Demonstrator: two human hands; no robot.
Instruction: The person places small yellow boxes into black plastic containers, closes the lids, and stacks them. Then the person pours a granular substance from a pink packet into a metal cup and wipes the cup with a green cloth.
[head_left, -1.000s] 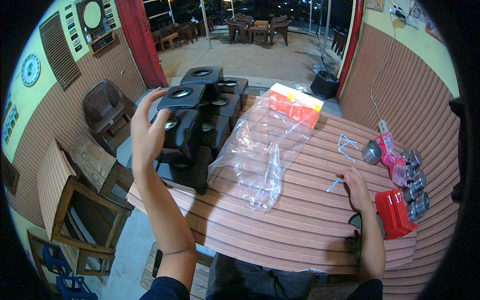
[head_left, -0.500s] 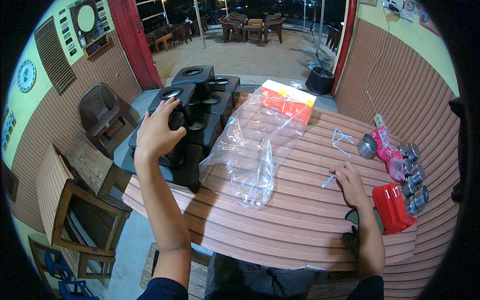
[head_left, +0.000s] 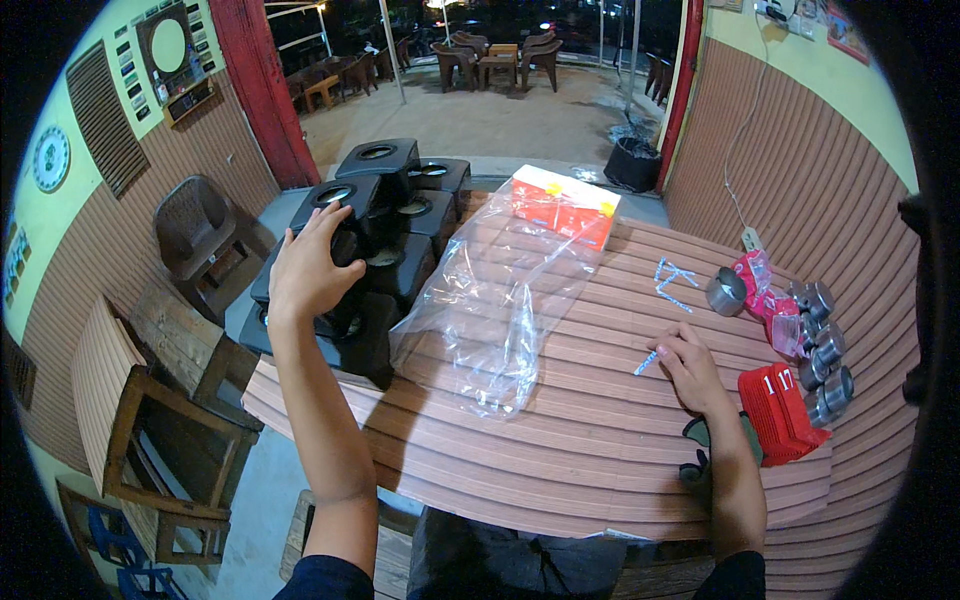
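My left hand (head_left: 312,270) is spread over the near side of a stack of black boxes (head_left: 345,345) with round openings on top. Its fingertips reach one box's upper edge; whether they press on it I cannot tell. On the right, my right hand (head_left: 690,365) pinches a thin blue-and-white patterned strip (head_left: 646,364) just above the ribbed table. More such strips (head_left: 675,285) lie loosely beyond that hand. Between my hands a clear plastic bag (head_left: 480,320) is laid out, its far end by an orange-and-white box (head_left: 565,208).
Steel cups (head_left: 727,292) and pink packets (head_left: 768,300) line the table's right side. Red stacked pieces (head_left: 780,415) sit near my right forearm, beside a dark green item (head_left: 700,430). A brown chair (head_left: 205,240) and wooden benches (head_left: 180,430) stand at the left.
The view has shifted slightly. Both hands keep nearly the same pose, and the right one still pinches the strip.
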